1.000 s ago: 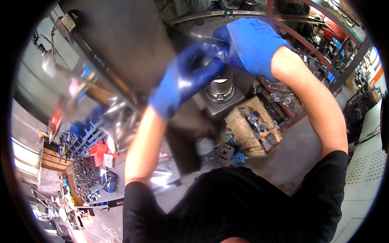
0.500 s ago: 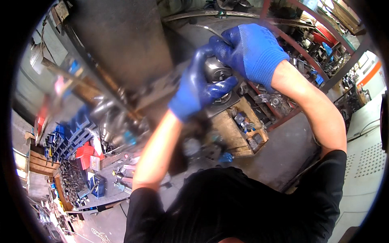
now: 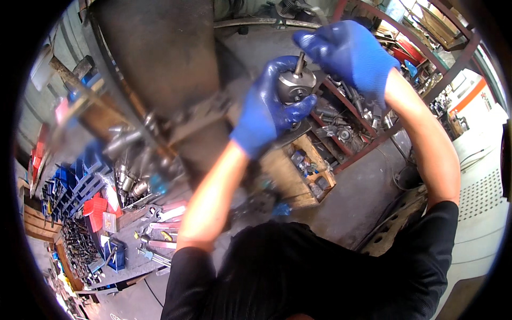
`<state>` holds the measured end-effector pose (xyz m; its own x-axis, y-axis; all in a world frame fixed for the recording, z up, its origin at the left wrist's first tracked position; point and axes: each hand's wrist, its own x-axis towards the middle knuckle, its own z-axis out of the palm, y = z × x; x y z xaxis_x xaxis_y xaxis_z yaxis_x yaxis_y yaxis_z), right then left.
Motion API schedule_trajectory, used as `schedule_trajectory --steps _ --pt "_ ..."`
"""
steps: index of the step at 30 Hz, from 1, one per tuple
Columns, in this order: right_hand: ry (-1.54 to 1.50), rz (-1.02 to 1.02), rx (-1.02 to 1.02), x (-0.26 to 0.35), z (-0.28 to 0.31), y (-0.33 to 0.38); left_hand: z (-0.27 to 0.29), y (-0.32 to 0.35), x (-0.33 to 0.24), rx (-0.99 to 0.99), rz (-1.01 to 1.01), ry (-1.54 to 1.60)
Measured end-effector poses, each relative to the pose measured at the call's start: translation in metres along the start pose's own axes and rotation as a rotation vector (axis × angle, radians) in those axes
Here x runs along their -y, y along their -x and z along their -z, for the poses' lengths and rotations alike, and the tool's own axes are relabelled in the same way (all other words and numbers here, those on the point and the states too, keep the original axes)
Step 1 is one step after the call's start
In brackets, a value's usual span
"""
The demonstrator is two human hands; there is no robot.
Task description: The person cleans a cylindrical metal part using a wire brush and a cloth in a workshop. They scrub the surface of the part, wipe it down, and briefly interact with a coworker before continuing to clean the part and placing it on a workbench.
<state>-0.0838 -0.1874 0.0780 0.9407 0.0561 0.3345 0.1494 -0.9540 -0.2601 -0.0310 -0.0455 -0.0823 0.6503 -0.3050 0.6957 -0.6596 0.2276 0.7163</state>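
Note:
My left hand (image 3: 272, 101), in a blue coated glove, is closed round a round steel tool head (image 3: 296, 86). A short metal pin (image 3: 300, 64) sticks up out of its top, and a screw hole shows in its side. Just up and to the right, my right hand (image 3: 349, 53), gloved alike, is apart from the tool head. Its fingers are closed on a thin metal rod (image 3: 320, 17), blurred and curving up past the fingertips; it looks like a hex key. The glove hides the rest of the rod.
Below the hands stands a wooden box (image 3: 298, 186) with small parts. A dark red metal rack (image 3: 368, 144) full of metal parts is to the right. Pliers (image 3: 165, 226) and blue bins (image 3: 88, 184) are on the left bench. A white perforated cabinet (image 3: 480, 202) stands far right.
My right hand has moved up and right, off the tool head, taking the rod along. The pin on top now shows. My left hand keeps its hold, and the view has shifted slightly.

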Motion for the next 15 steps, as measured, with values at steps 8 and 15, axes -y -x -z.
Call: schedule_trajectory --steps 8,15 --pt "0.013 0.127 -0.037 -0.014 -0.002 0.007 -0.002 0.0 0.0 0.012 -0.013 0.062" --pt "0.25 0.182 -0.033 -0.005 -0.018 0.0 0.0 0.002 0.002 0.007 0.02 0.021"
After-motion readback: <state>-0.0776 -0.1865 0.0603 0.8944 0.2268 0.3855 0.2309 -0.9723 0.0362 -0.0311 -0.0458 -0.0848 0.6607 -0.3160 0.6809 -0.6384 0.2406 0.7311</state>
